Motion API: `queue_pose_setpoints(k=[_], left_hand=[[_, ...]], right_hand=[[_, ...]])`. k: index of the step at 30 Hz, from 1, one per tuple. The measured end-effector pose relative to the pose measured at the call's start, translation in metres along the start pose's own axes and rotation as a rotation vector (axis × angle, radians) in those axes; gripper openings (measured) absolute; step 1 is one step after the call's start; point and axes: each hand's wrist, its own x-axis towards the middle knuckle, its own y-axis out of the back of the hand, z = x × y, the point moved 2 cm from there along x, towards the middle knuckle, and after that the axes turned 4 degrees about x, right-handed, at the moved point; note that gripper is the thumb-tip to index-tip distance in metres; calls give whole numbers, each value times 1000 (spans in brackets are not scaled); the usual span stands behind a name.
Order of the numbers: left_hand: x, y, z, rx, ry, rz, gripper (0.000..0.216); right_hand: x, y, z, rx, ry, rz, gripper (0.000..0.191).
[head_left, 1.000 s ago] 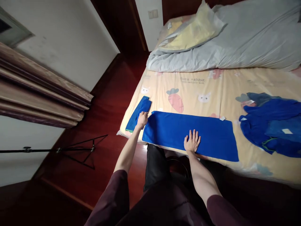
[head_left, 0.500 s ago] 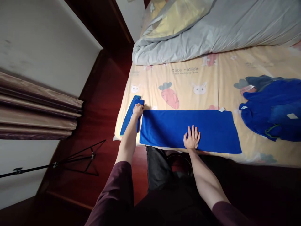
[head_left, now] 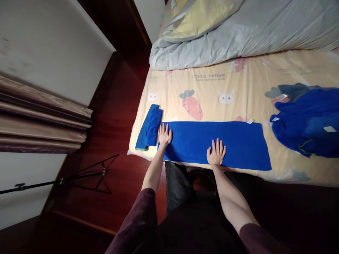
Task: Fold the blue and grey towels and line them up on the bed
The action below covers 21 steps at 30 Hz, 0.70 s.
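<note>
1. Two narrow, folded blue fabric strips overlap on the cream, carrot-printed bed, apparently set aside for room.
2. Left hand: fingers spread, gripping nothing, on the left end of the flat, rectangular blue cloth, seemingly steadying it.
3. Right hand: likewise spread, ungripping, mid-cloth.
4. Crumpled blue fabric heap: apart, right.

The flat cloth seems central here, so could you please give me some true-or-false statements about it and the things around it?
1. The right hand rests on the flat cloth with its fingers spread. True.
2. The left hand is on the pile. False: it is at the flat cloth's left end; the pile lies beyond the right end.
3. A white tag shows at the flat cloth's far edge. True.
4. The flat cloth is yellow. False: it is blue.
5. Two folded cloths lie left of the left hand. True.
</note>
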Motion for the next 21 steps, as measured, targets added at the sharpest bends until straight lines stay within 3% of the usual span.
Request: queue_pose_setpoints(k=[2, 4, 8, 11, 15, 21], left_hand=[[0, 1, -5, -12, 91, 24, 66], [-12, -2, 7, -20, 92, 33, 67], [-75, -17, 59, -57, -57, 36, 64], [-111, -22, 84, -100, -73, 51, 62], [-112, -19, 99, -176, 25, 77, 58], [-108, -11, 113, -230, 90, 151, 56]], right_hand=[[0, 0, 0, 3, -2, 12, 61], [0, 0, -1, 3, -9, 21, 60], [0, 2, -4, -4, -16, 11, 56], [0, 5, -6, -21, -23, -2, 55], [1, 11, -9, -21, -56, -46, 56], [4, 28, -17, 24, -128, -229, 60]])
